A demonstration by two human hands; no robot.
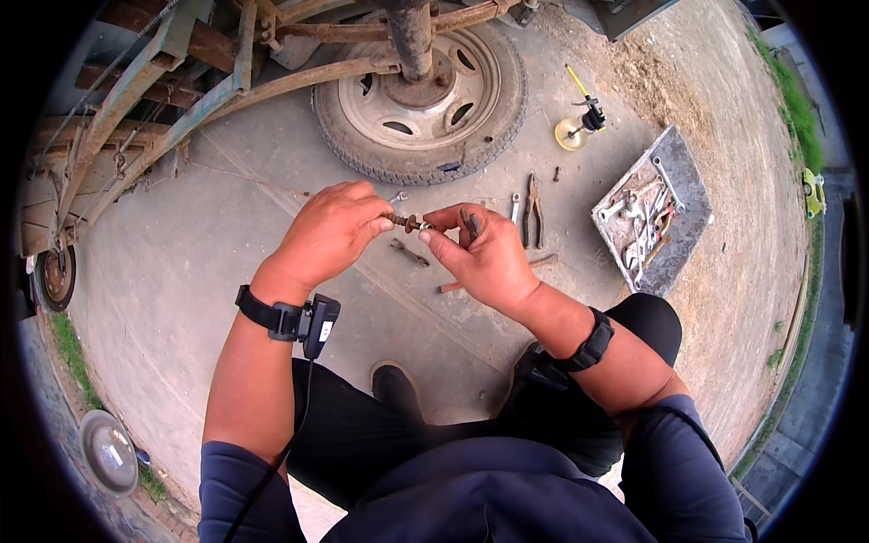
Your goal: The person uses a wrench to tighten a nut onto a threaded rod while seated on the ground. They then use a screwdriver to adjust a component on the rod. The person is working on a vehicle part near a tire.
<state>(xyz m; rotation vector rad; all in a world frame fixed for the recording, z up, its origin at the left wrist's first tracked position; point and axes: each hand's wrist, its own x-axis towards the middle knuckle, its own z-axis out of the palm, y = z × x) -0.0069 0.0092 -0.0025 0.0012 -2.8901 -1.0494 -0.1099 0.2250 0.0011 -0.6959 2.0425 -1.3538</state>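
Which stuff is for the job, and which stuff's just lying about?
Likely job things:
Brown threaded metal bolt, between left hand and right hand
Dark elongated piece in right hand

Probably lying about:
Long dark metal pliers
Yellow-spouted clear oil can

A rusty bolt (398, 218) runs sideways between left hand (330, 228) and right hand (484, 261), a brown washer (413, 223) around it, a shiny piece (425, 227) beside.

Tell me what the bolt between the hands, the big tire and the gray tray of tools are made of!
The bolt looks like metal, probably steel: it's brown and rusty. The tire seems to be dusty rubber, dull and dark with grooved tread. The gray tray could be metal or hard plastic; its mottled, dull walls don't settle which.
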